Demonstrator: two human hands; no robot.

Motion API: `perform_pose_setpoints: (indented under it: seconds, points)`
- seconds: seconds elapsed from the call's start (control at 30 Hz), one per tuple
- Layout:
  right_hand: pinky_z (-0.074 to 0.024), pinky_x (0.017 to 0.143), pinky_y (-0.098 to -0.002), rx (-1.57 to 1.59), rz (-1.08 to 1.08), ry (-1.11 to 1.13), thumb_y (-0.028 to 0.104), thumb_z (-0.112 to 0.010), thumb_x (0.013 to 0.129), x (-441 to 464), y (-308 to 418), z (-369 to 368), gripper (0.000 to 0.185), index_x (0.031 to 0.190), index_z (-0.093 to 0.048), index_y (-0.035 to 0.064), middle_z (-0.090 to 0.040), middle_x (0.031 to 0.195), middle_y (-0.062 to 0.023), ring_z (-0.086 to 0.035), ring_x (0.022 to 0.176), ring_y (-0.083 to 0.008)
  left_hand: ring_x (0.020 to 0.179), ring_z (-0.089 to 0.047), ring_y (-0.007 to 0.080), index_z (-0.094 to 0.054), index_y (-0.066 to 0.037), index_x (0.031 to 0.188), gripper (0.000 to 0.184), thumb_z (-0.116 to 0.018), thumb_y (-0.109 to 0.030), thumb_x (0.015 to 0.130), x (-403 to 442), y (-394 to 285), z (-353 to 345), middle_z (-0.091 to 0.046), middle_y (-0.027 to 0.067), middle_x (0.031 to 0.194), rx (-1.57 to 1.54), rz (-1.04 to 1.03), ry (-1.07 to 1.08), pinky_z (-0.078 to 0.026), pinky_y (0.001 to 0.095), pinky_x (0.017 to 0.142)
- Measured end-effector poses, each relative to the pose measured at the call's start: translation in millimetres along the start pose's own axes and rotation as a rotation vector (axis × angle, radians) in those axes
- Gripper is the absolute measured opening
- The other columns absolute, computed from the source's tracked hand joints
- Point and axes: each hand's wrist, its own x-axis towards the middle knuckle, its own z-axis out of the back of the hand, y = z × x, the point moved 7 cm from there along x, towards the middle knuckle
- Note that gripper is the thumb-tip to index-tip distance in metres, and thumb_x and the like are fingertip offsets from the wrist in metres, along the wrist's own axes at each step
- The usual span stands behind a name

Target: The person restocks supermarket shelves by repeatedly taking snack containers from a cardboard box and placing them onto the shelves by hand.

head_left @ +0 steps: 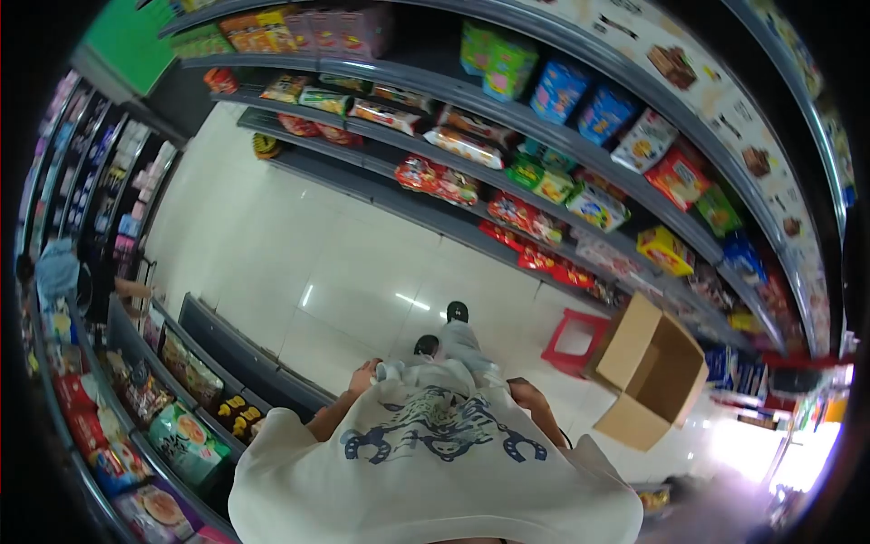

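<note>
Both hands hang low at the sides of a white printed shirt [444, 453]. My left hand [365, 375] is beside the hip over light trousers, near the edge of the left shelf; its fingers are too small to read clearly. On the other side, my right hand [523, 392] rests by the trousers, its fingers partly hidden by the clothes. Nothing can be made out in either hand. Two dark shoes [458, 312] show on the floor ahead.
Shelves [362, 154] of packaged snacks run along the front and right. An open cardboard box [648, 372] sits by a red stool [573, 340]. Low shelves with a green pack [188, 440] stand at left. Another person in blue [59, 272] is at far left.
</note>
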Motion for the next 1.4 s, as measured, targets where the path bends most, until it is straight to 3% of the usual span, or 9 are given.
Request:
perform_pose_setpoints:
  seconds: [0.07, 0.1, 0.2, 0.33, 0.43, 0.67, 0.9, 1.17, 1.4]
  points:
    - [-0.0378, 0.045, -0.0276, 0.058, -0.046, 0.082, 0.021, -0.065, 0.083, 3.6, 41.3, 1.1, 0.021, 0.080, -0.065, 0.0002, -0.055, 0.067, -0.0009, -0.049, 0.053, -0.0111, 0.113, -0.053, 0.0335, -0.046, -0.009, 0.125, 0.053, -0.057, -0.036, 0.081, 6.1, 8.6, -5.6, -0.053, 0.0150, 0.120, -0.052, 0.057, -0.116, -0.046, 0.0452, 0.091]
    - [-0.0363, 0.045, -0.0287, -0.223, 0.345, 0.237, 0.023, -0.064, 0.083, 6.2, 75.9, -1.7, 0.024, 0.081, -0.067, -0.0006, -0.057, 0.067, -0.0011, -0.050, 0.054, -0.0109, 0.110, -0.054, 0.0345, -0.046, -0.009, 0.124, 0.051, -0.056, -0.035, 0.082, 11.2, 8.3, -4.9, -0.055, 0.0156, 0.117, -0.084, 0.123, -0.145, -0.046, 0.0459, 0.089]
    - [-0.0358, 0.046, -0.0295, -0.508, 0.252, 0.075, 0.026, -0.062, 0.084, 53.4, 92.8, 18.5, 0.028, 0.080, -0.068, -0.0003, -0.057, 0.065, -0.0011, -0.050, 0.054, -0.0111, 0.106, -0.057, 0.0356, -0.046, -0.009, 0.124, 0.049, -0.055, -0.035, 0.083, 18.3, 3.6, 3.3, -0.058, 0.0165, 0.113, -0.176, 0.286, -0.239, -0.047, 0.0466, 0.086]
    - [-0.0394, 0.046, -0.0315, -0.662, 0.741, 0.214, 0.026, -0.056, 0.084, 59.4, 157.3, 11.1, 0.028, 0.081, -0.069, 0.0010, -0.058, 0.062, -0.0047, -0.052, 0.053, -0.0138, 0.103, -0.058, 0.0360, -0.046, -0.010, 0.123, 0.048, -0.054, -0.034, 0.083, -2.0, -2.9, 15.1, -0.059, 0.0168, 0.111, -0.253, 0.404, -0.335, -0.048, 0.0467, 0.085]
    - [-0.0415, 0.047, -0.0330, -0.433, 0.180, 0.217, 0.027, -0.056, 0.085, 128.5, 118.8, 27.5, 0.029, 0.083, -0.069, 0.0007, -0.059, 0.061, -0.0066, -0.054, 0.053, -0.0153, 0.102, -0.059, 0.0363, -0.046, -0.010, 0.123, 0.046, -0.053, -0.033, 0.084, -16.9, -4.0, 16.6, -0.060, 0.0171, 0.109, -0.294, 0.487, -0.389, -0.048, 0.0468, 0.084]
    - [-0.0496, 0.056, -0.0314, -0.925, 0.191, 0.008, 0.032, -0.062, 0.081, 147.9, 191.5, 10.1, 0.033, 0.097, -0.072, 0.0045, -0.068, 0.072, -0.0101, -0.062, 0.059, -0.0170, 0.098, -0.061, 0.0370, -0.046, -0.010, 0.123, 0.043, -0.052, -0.031, 0.085, -10.5, -6.3, 25.7, -0.061, 0.0178, 0.106, -0.388, 0.570, -0.517, -0.049, 0.0471, 0.081]
    - [-0.0499, 0.088, -0.0346, -1.330, 0.347, -0.293, 0.038, -0.063, 0.077, 150.7, 273.8, -55.2, 0.034, 0.093, -0.072, 0.0096, -0.070, 0.097, -0.0113, -0.066, 0.094, -0.0258, 0.091, -0.064, 0.0366, -0.047, -0.010, 0.121, 0.037, -0.048, -0.025, 0.087, 5.8, 50.3, 46.0, -0.064, 0.0185, 0.100, -0.331, 0.494, -0.598, -0.051, 0.0457, 0.076]
    - [-0.0472, 0.093, -0.0350, -1.442, 0.350, -0.181, 0.042, -0.062, 0.077, 170.4, 308.2, -203.5, 0.039, 0.104, -0.068, 0.0139, -0.067, 0.110, -0.0092, -0.061, 0.107, -0.0263, 0.085, -0.066, 0.0333, -0.057, -0.007, 0.110, 0.028, -0.045, -0.016, 0.086, -24.4, 134.1, 98.3, -0.067, 0.0164, 0.091, -0.041, 0.188, -0.725, -0.052, 0.0434, 0.070]
    - [-0.0467, 0.094, -0.0373, -1.601, 0.304, -0.094, 0.045, -0.058, 0.079, 166.1, 337.0, -313.6, 0.046, 0.113, -0.065, 0.0145, -0.064, 0.116, -0.0106, -0.059, 0.110, -0.0294, 0.092, -0.064, 0.0326, -0.063, -0.007, 0.108, 0.029, -0.050, -0.019, 0.084, -58.0, 201.1, 87.2, -0.066, 0.0174, 0.095, -0.495, 0.520, -0.788, -0.052, 0.0443, 0.076]
